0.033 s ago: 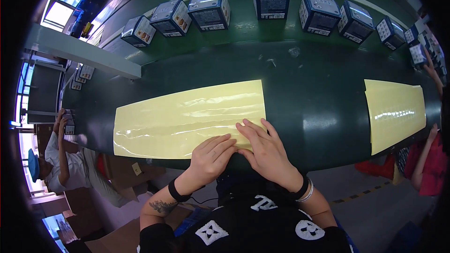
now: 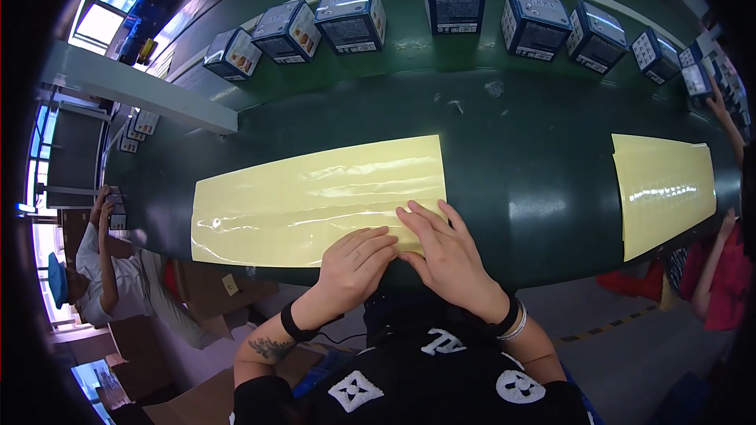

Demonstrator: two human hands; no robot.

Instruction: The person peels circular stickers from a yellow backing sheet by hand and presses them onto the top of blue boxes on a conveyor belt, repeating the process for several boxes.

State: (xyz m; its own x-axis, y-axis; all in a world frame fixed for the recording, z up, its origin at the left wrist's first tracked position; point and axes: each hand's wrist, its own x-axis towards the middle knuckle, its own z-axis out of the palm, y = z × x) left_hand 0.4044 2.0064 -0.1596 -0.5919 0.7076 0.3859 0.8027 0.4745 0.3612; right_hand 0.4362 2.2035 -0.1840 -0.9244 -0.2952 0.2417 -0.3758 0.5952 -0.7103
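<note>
A glossy yellow sheet [image 2: 315, 197] lies on the dark green table, its surface rippled and creased. Over the sheet's near edge, toward its right end, my left hand [image 2: 356, 266] rests with its fingers stretched out side by side; its thumb is hidden. Close beside it my right hand [image 2: 447, 248] lies open, fingers apart, with the fingertips on the sheet near its right corner. The thumb of my right hand comes close to the left fingers. Whatever may be under the hands does not show.
A row of blue-and-white boxes [image 2: 454, 1] stands along a raised green ledge. More yellow sheets [image 2: 665, 189] lie at the right. A white post [image 2: 150, 90] rises at the left. Co-workers sit at both ends, one reaching for a box [image 2: 697, 80] at the far right.
The box by the co-worker's hand at the far right has shifted slightly away. My hands and the yellow sheet look the same.
</note>
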